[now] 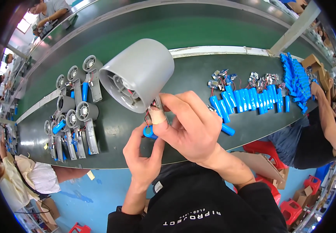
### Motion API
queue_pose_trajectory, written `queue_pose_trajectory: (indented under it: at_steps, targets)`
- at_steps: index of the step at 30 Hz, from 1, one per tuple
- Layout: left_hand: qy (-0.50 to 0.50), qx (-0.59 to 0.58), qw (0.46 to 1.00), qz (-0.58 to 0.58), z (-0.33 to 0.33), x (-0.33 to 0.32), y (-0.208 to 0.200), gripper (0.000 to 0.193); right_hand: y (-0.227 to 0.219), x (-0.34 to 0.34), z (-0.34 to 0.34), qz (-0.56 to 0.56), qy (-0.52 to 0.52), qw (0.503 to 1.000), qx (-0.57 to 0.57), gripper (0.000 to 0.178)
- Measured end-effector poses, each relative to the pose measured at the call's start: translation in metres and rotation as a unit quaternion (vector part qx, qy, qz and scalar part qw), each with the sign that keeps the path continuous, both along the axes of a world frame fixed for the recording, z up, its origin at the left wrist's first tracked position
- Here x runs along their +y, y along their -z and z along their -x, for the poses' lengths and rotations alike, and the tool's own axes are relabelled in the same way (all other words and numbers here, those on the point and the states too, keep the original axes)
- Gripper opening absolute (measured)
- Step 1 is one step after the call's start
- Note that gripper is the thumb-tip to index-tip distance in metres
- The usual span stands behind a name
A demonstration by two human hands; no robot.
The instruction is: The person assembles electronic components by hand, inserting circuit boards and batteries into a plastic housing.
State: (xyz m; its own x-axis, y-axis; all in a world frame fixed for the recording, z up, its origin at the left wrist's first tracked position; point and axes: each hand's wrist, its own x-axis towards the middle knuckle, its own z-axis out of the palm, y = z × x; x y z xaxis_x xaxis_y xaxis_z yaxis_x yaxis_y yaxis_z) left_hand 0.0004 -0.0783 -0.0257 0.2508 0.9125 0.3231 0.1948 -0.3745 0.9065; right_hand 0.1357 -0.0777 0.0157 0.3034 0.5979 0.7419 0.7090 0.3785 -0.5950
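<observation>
A grey plastic fan housing (146,72), round and hollow with a hub inside, is raised above the bench in front of me. My right hand (193,130) is closed on the narrow grey part below its barrel; tan tape wraps one digit. Just below, my left hand (144,157) pinches a blue cylindrical battery (149,132) between thumb and fingers. Thin red and dark wires (148,116) run between the housing and the battery. My fingers hide much of the battery and the grey part.
Several grey fan units (84,112) with blue batteries stand at the left. To the right, blue batteries (249,99) with small circuit boards lie in a row, beside a larger blue pile (295,81). A co-worker's arm (327,116) reaches in at the far right. Red stools (267,151) stand below.
</observation>
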Motion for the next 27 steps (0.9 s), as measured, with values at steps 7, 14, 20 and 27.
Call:
queue_pose_trajectory:
  at_steps: [7, 14, 20, 27]
  targets:
    - [-0.039, -0.042, 0.998, 0.003, -0.014, 0.023, -0.019, 0.037, 0.003, 0.04, -0.029, 0.101, -0.074, 0.98, 0.158, 0.02]
    - [-0.057, 0.111, 0.992, -0.004, -0.05, 0.131, -0.03, 0.027, 0.03, 0.179, -0.067, 0.219, -0.097, 0.957, 0.163, 0.036]
    - [-0.158, 0.216, 0.961, -0.074, -0.065, 0.227, 0.028, 0.034, 0.077, 0.279, -0.069, 0.274, -0.084, 0.939, 0.188, 0.036]
    - [-0.247, 0.213, 0.935, -0.136, -0.087, 0.284, 0.064, 0.033, 0.112, 0.35, -0.08, 0.286, -0.047, 0.947, 0.136, 0.034]
